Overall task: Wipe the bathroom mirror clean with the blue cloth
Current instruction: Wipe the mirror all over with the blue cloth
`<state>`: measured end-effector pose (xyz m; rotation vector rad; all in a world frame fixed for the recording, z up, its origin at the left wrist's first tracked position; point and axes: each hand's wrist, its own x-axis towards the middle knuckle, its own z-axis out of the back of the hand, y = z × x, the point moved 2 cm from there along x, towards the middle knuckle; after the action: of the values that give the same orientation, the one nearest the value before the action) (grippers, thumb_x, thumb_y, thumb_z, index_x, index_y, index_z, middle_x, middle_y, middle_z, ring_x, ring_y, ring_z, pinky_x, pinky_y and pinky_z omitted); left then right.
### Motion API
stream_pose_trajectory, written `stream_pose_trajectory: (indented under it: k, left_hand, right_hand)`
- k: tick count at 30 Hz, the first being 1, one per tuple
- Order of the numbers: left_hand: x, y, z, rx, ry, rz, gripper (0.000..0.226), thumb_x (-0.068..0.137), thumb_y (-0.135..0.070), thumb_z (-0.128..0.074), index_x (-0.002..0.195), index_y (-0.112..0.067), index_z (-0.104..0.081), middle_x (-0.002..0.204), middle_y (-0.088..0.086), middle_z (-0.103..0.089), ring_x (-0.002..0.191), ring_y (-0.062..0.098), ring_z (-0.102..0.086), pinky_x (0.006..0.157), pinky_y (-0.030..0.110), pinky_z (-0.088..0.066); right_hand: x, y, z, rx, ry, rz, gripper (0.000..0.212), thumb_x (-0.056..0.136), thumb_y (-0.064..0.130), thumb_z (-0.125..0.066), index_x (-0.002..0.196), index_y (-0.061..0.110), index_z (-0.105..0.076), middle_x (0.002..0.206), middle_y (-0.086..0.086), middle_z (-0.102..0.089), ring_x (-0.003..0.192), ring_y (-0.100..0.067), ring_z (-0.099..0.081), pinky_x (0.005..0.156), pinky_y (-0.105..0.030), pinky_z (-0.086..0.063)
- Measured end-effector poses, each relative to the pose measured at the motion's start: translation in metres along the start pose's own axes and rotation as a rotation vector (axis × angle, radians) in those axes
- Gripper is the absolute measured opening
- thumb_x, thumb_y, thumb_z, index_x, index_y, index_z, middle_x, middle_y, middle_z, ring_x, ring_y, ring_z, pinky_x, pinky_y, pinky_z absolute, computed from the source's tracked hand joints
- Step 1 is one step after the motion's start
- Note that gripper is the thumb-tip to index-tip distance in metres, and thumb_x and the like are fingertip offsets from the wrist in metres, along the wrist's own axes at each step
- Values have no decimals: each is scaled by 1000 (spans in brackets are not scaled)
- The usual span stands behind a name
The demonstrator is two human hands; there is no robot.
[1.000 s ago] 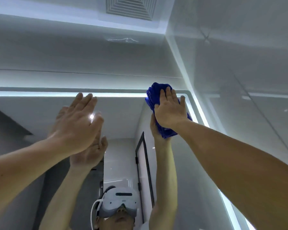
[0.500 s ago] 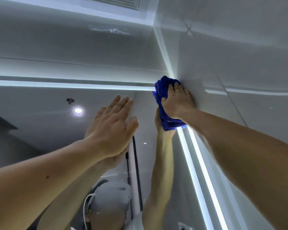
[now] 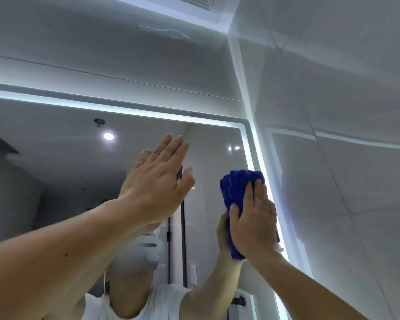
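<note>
Head view, looking up: the right hand (image 3: 254,218) lies flat with straight fingers over a bunched, deep-blue cloth (image 3: 238,183), pressing it onto the large frameless bathroom mirror (image 3: 56,139). The cloth sits at the mirror's 3 o'clock edge, touching the glowing white light strip (image 3: 259,158), below the 1 o'clock corner. At 9 o'clock of the cloth, the left hand (image 3: 157,179) is raised flat, fingers straight and together, holding nothing. Glossy grey tiled wall (image 3: 344,181) fills 3 o'clock.
</note>
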<state>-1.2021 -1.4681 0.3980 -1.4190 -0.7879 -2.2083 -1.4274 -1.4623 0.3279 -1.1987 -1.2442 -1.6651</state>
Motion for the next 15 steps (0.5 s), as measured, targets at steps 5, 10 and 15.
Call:
stream_pose_trajectory:
  k: [5, 10, 15]
  left_hand:
    - [-13, 9, 14, 55, 34, -5, 62, 99, -47, -15, 154, -28, 5, 162, -14, 13, 144, 0, 22, 122, 35, 6]
    - [-14, 12, 17, 75, 36, -5, 60, 101, -45, -17, 155, -28, 2, 163, -13, 11, 145, 0, 20, 121, 32, 8]
    - [-15, 16, 9, 93, 45, -26, 60, 100, -45, -16, 155, -28, 1, 163, -13, 10, 145, -1, 20, 121, 32, 8]
  right_hand:
    - [75, -10, 15, -105, 74, 37, 67, 103, 34, -33, 154, 1, -7, 163, -20, -3, 149, -34, -8, 121, -43, -10]
    - [107, -10, 9, -87, 15, 56, 68, 101, 35, -36, 154, 0, -10, 162, -22, -7, 150, -34, -5, 122, -42, -5]
    - [98, -11, 10, -15, -36, 69, 64, 100, 33, -40, 154, 6, -19, 162, -17, -14, 149, -30, -12, 120, -40, -11]
